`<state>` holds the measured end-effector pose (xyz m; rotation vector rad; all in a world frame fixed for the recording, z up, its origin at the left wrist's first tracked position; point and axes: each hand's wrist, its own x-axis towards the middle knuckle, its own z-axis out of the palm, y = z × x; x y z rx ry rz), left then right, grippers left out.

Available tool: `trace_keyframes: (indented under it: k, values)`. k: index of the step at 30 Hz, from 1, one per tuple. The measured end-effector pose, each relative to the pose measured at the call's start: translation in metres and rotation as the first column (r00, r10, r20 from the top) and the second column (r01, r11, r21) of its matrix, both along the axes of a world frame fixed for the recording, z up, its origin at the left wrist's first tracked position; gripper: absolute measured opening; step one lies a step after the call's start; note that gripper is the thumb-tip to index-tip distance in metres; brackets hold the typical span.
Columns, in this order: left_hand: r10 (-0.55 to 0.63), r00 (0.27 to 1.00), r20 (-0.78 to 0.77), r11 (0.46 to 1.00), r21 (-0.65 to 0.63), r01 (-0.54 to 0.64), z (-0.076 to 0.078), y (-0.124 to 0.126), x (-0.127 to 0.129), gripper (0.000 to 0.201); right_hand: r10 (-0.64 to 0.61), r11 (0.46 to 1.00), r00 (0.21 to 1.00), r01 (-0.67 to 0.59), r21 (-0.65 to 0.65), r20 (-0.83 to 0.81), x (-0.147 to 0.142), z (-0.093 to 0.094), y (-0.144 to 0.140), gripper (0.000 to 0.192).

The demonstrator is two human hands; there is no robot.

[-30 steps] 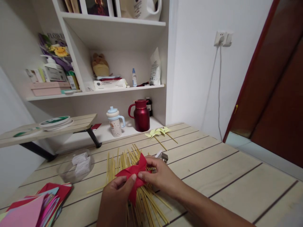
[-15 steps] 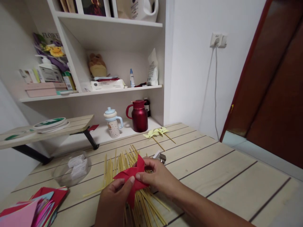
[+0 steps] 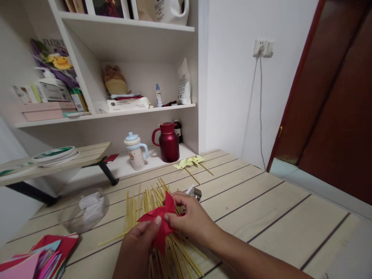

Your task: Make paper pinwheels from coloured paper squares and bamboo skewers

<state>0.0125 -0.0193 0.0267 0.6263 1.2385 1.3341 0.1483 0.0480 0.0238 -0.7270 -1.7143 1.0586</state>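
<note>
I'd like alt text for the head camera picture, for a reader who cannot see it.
Two bare hands, the left hand and right hand, hold a folded red paper pinwheel over a spread of thin wooden sticks on a pale plank table. Yellow pinwheels lie further back, near a red jug below white shelves.

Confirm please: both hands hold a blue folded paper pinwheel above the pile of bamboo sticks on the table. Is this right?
Not quite. The folded paper pinwheel is red, not blue, as the head view shows. The rest holds: the left hand and right hand hold it above the bamboo sticks on the table.
</note>
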Motion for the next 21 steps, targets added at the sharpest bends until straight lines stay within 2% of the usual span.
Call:
trace_keyframes:
  k: [6, 9, 13, 16, 21]
  values:
    - [-0.099, 0.994, 0.043, 0.994, 0.04, 0.098, -0.0084, 0.0018, -0.0074, 0.021, -0.019, 1.0, 1.0, 0.019, -0.007, -0.01, -0.0008, -0.001, 0.0, 0.017]
    - [-0.113, 0.99, 0.087, 0.993, 0.031, 0.111, -0.0052, 0.0011, -0.0059, 0.023, -0.022, 1.0, 1.0, 0.022, -0.019, -0.019, -0.0009, -0.0015, -0.0001, 0.017]
    - [-0.099, 0.995, 0.03, 0.995, 0.02, 0.099, -0.0015, 0.0011, -0.003, 0.025, -0.03, 0.999, 0.999, 0.029, -0.018, -0.022, -0.0008, -0.0014, -0.0001, 0.017]
    - [-0.065, 0.997, -0.029, 0.998, -0.015, 0.064, -0.0035, 0.0027, -0.003, 0.025, -0.041, 0.999, 0.999, 0.04, -0.017, -0.013, -0.0006, -0.0004, -0.001, 0.018]
    - [0.058, 0.986, -0.156, 0.996, -0.06, -0.068, -0.0094, 0.0076, -0.0056, 0.029, -0.044, 0.999, 0.999, 0.044, -0.017, -0.011, -0.0014, 0.0007, -0.0025, 0.017]
